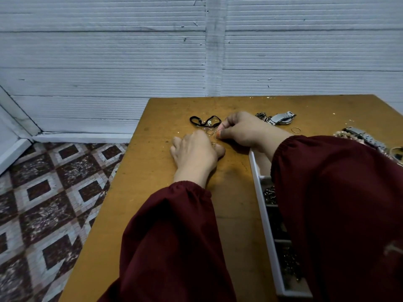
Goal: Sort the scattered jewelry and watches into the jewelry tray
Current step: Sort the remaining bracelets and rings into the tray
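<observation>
White corrugated wall behind, patterned tile floor at 9 o'clock, worn wooden table (pixel 152 214) fills the rest. Both arms in dark red sleeves.

Left hand (pixel 196 153) lies palm down on the table, fingers loose and spread, holding nothing I can see. Right hand (pixel 242 129) is curled, thumb and forefinger tips pressed together on one of the thin rings (pixel 210 132), which sit in a small cluster at 12 o'clock of the left hand, touching or nearly touching each other. Black cord bracelet (pixel 205 121) is just beyond them at 12.

Silver watch (pixel 281 118) and a chain (pixel 261 116) lie at 1 o'clock of the right hand; loose ring (pixel 296 130) sits further at 2. A second watch band (pixel 366 138) is at 3, part hidden by the sleeve. Jewelry tray (pixel 261 205) runs 3 to 5 o'clock under the right forearm, some chains already in its compartments, most of it hidden.

Risks, judged: the rings are thin and bunched, so a pinch may lift two or snag the cord bracelet. One could slip and roll off the near left edge to the floor. The sleeve dragging over the tray could pull chains out.
</observation>
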The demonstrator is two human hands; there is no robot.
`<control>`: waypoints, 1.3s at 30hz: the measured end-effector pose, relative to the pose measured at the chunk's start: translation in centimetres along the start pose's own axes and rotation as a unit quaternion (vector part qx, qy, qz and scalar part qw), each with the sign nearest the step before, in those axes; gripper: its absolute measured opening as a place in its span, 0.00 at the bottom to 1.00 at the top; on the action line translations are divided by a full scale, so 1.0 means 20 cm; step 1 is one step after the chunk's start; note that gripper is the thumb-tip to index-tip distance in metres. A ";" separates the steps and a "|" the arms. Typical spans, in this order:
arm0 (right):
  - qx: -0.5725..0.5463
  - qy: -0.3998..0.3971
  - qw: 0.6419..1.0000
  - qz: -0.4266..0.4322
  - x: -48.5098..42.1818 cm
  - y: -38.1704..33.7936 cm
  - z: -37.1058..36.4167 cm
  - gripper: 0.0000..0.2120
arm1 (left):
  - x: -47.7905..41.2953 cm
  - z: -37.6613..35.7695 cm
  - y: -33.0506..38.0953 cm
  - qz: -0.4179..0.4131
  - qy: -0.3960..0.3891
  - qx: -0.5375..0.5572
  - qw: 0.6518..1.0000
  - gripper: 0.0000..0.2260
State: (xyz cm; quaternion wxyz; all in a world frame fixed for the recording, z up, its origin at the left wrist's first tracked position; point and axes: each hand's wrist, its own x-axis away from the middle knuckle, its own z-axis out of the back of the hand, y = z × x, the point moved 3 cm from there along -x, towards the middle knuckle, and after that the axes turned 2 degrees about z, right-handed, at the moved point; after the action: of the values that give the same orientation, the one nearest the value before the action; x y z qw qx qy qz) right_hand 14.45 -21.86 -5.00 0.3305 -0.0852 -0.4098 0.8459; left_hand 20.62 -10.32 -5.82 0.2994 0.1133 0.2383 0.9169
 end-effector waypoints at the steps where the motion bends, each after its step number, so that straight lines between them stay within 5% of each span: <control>1: -0.001 0.001 1.000 0.001 0.00 0.00 0.00 0.08 | 0.00 0.00 0.00 -0.003 -0.001 0.007 1.000 0.11; 4: -0.008 0.006 1.000 0.006 0.01 0.00 0.00 0.08 | 0.01 0.00 0.01 -0.012 0.003 0.010 1.000 0.07; 8: -0.011 0.007 1.000 0.010 0.02 -0.01 0.00 0.09 | 0.00 0.00 -0.01 -0.004 0.032 -0.024 0.999 0.17; 21: -0.033 0.004 0.999 0.005 0.02 -0.01 0.00 0.09 | 0.00 0.00 0.00 -0.016 0.007 -0.049 0.999 0.14; 39: -0.117 0.005 0.993 0.005 0.04 0.02 0.00 0.09 | 0.05 0.09 0.02 -0.112 0.066 -0.141 0.981 0.09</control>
State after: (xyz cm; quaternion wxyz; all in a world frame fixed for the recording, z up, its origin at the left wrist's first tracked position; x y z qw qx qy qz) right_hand 13.67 -21.47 -5.15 0.3166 -0.1298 -0.5040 0.7930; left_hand 20.22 -9.30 -4.02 0.3966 -0.0183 0.1371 0.9075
